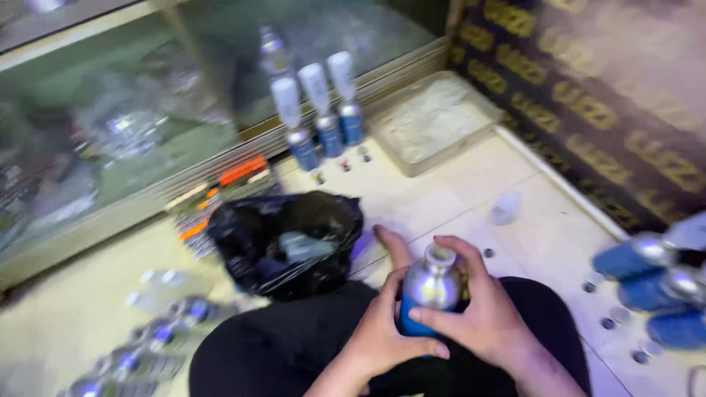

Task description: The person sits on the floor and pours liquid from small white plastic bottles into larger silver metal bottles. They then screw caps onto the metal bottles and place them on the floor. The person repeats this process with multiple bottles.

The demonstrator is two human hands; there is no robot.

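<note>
Holding the silver-and-blue bottle (431, 290) over your lap, your left hand (382, 331) and right hand (482, 316) both clasp it; a black bag (283, 242) lies on the floor just beyond.

A pale tiled floor (441, 198) carries three capped cans (318, 110) upright by the glass case, a black bag (283, 242), a shallow tray (434, 121), loose caps (507, 208), and cans lying at both sides (147, 345)

Three capped spray cans (321, 117) stand by the floor's far edge; one black bag (287, 242); one tray (434, 121); one uncapped can (430, 290).
</note>
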